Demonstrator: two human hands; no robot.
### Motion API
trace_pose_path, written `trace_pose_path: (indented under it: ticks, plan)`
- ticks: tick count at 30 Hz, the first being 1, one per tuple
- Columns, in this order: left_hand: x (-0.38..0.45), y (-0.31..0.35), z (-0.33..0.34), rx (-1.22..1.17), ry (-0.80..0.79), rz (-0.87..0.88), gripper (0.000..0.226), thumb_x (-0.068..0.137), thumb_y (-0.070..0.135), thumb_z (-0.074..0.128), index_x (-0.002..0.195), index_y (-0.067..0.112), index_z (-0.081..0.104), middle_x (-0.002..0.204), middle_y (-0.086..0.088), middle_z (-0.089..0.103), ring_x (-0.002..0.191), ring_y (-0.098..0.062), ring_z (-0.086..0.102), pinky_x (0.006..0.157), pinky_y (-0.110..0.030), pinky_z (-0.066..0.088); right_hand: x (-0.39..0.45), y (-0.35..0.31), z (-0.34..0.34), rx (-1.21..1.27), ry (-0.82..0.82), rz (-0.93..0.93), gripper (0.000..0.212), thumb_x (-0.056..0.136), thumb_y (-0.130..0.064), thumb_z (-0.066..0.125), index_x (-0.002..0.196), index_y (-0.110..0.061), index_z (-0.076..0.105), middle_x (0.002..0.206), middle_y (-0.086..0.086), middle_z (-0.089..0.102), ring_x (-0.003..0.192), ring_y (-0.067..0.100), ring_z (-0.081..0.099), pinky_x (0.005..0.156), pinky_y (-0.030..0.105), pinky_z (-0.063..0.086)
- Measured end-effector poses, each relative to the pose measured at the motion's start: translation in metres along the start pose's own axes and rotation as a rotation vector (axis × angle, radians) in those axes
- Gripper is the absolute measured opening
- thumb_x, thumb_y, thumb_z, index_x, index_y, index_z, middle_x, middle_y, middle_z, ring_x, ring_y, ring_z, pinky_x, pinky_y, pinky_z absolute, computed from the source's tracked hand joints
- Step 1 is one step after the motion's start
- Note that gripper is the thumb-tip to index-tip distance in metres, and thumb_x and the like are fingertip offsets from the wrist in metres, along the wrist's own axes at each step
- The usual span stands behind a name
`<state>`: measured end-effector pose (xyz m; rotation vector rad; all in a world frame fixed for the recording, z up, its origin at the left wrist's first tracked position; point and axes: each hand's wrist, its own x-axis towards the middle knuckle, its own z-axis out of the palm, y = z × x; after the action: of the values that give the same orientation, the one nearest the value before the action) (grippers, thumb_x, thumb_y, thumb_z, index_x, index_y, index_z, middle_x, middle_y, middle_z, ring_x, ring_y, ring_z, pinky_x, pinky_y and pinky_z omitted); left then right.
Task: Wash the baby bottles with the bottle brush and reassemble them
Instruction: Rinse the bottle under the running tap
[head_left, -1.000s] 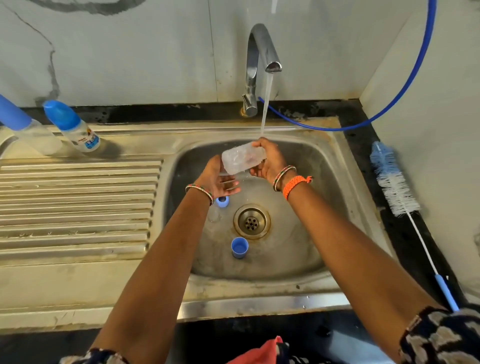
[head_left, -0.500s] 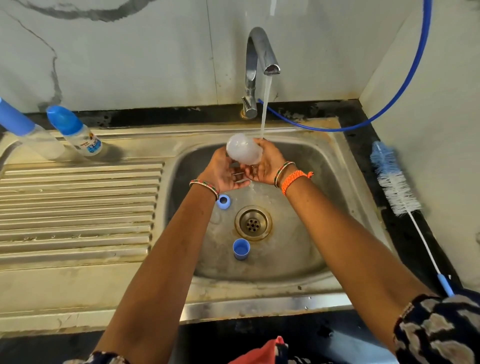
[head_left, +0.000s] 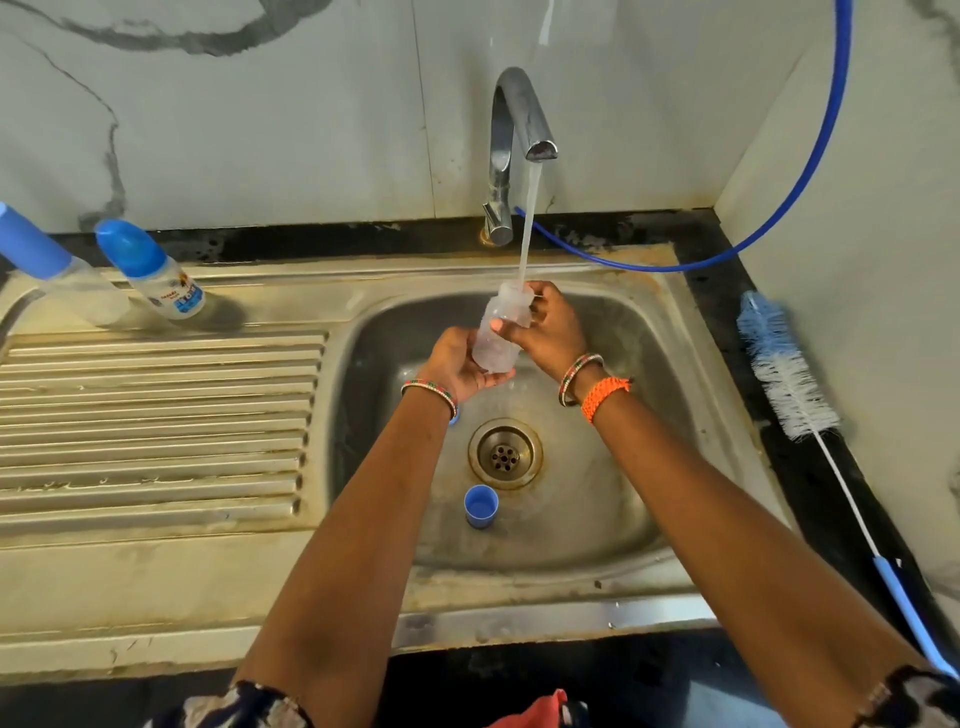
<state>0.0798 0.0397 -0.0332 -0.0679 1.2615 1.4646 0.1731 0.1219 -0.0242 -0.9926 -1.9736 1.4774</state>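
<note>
A clear, capless baby bottle (head_left: 500, 332) stands upright over the sink basin (head_left: 613, 499), its mouth under the running tap stream (head_left: 527, 228). My left hand (head_left: 457, 364) cups its base from below. My right hand (head_left: 545, 327) grips its upper part near the neck. A blue cap (head_left: 481, 505) lies on the basin floor near the drain (head_left: 505, 453). A second blue piece (head_left: 454, 415) peeks out beside my left wrist. Two assembled bottles with blue caps, one (head_left: 150, 270) and another (head_left: 47, 260), stand on the drainboard's far left. The bottle brush (head_left: 789, 374) lies on the right counter.
The tap (head_left: 511, 145) rises behind the basin. A blue hose (head_left: 789, 197) runs along the back counter and up the right wall. The ribbed drainboard (head_left: 156, 431) fills the left side. A dark counter edge borders the sink on the right.
The bottle has turned from lying sideways, through bottom-up, to upright with its mouth under the stream. My left hand moved under its base.
</note>
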Motion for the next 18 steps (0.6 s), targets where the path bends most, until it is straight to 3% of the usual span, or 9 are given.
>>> trace_pose_path:
  ticks: [3,4,7,11,14,18]
  plan:
    - [0.009,-0.006,0.002,0.053,0.027,0.039,0.031,0.096,0.011,0.03,0.087,0.009,0.059,0.08,-0.005,0.052,0.068,-0.014,0.048,0.068,-0.026,0.045,-0.008,0.009,-0.011,-0.095,0.19,-0.128,0.057,0.07,-0.015,0.081,0.118,-0.014,0.051,0.106,-0.006,0.06,0.095,0.011,0.058,0.082,0.024,0.051]
    - [0.012,-0.007,0.003,0.059,0.054,0.051,0.032,0.096,0.01,0.028,0.085,0.01,0.058,0.077,-0.004,0.051,0.067,-0.013,0.047,0.066,-0.025,0.044,-0.008,0.012,-0.014,-0.135,0.19,-0.139,0.057,0.069,-0.014,0.081,0.117,-0.014,0.051,0.106,-0.005,0.061,0.094,0.01,0.058,0.083,0.026,0.052]
    - [0.019,-0.008,0.0,0.067,0.205,0.066,0.031,0.095,0.008,0.027,0.081,0.011,0.055,0.07,-0.003,0.047,0.061,-0.014,0.044,0.059,-0.024,0.038,-0.011,0.019,-0.012,-0.282,-0.013,-0.06,0.053,0.065,-0.012,0.084,0.11,-0.013,0.057,0.106,0.003,0.067,0.09,0.013,0.059,0.088,0.036,0.052]
    - [0.026,-0.006,-0.017,0.1,0.309,0.065,0.031,0.094,0.012,0.028,0.075,0.009,0.053,0.066,-0.005,0.041,0.056,-0.015,0.036,0.055,-0.024,0.032,-0.007,0.017,0.006,-0.284,0.116,-0.154,0.051,0.068,-0.012,0.079,0.113,-0.011,0.053,0.107,0.006,0.065,0.093,0.017,0.059,0.083,0.026,0.047]
    - [0.023,-0.004,-0.029,0.133,0.35,0.048,0.029,0.093,0.014,0.031,0.075,0.01,0.053,0.067,-0.005,0.042,0.056,-0.016,0.037,0.056,-0.025,0.032,-0.003,0.018,0.014,-0.371,0.08,-0.06,0.045,0.068,-0.011,0.079,0.105,-0.008,0.055,0.104,0.01,0.067,0.095,0.027,0.063,0.077,0.025,0.046]
    - [0.024,0.001,-0.037,0.144,0.34,0.053,0.027,0.093,0.016,0.033,0.076,0.011,0.054,0.069,-0.006,0.046,0.056,-0.017,0.039,0.058,-0.025,0.034,-0.004,0.012,0.02,-0.213,0.295,-0.124,0.051,0.071,-0.007,0.076,0.114,-0.005,0.049,0.111,0.011,0.06,0.096,0.018,0.055,0.081,0.02,0.04]
